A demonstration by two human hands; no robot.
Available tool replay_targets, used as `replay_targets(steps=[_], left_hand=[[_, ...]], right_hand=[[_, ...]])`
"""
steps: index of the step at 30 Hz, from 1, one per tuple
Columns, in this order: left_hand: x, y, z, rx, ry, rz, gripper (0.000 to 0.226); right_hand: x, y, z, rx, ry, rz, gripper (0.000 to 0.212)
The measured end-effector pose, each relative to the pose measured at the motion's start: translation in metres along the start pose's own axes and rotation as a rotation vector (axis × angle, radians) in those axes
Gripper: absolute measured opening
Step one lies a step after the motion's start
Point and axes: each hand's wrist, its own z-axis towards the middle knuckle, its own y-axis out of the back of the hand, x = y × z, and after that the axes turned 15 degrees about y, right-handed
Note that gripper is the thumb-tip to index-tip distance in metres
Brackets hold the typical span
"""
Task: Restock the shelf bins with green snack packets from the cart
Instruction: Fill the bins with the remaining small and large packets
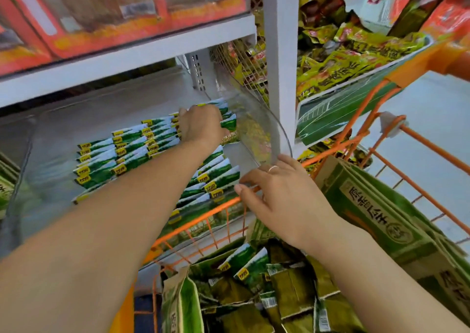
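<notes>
Rows of green-and-white snack packets point(132, 152) stand on edge in the clear shelf bin point(264, 126). My left hand point(202, 125) reaches deep into the bin and grips a bunch of green packets at its back right. My right hand point(277, 192) rests with relaxed fingers on the bin's clear front corner, a ring on one finger. Below, the orange wire cart point(203, 218) holds loose green packets point(254, 276) and darker olive ones.
A white shelf upright point(281, 65) stands right of the bin. Beyond it a tilted tray point(356, 86) carries yellow-green packets. Red boxes point(101, 14) fill the shelf above. Large green bags point(381, 218) lean in the cart at right.
</notes>
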Motion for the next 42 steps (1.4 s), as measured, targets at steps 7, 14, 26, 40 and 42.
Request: replay_targets(steps=[7,14,26,40,42], left_hand=[[0.014,0.034,-0.032,-0.022,-0.005,-0.279,0.04],[0.067,0.076,-0.193,0.193,-0.206,-0.62,0.012],[0.083,0.028,-0.233,0.498,-0.412,-0.209,0.025],[0.086,0.047,-0.228,0.732,0.001,-1.121,0.02],[0.087,0.053,-0.228,0.742,0.076,-1.264,0.011]], right_hand=[[0.008,0.008,0.0,-0.116,-0.012,0.17,0.035],[0.017,0.042,0.003,0.253,-0.119,0.042,0.041],[0.035,0.03,-0.042,1.234,-0.369,-0.279,0.057],[0.027,0.065,-0.038,0.509,-0.542,1.288,0.037],[0.029,0.057,-0.031,0.421,-0.57,1.305,0.037]])
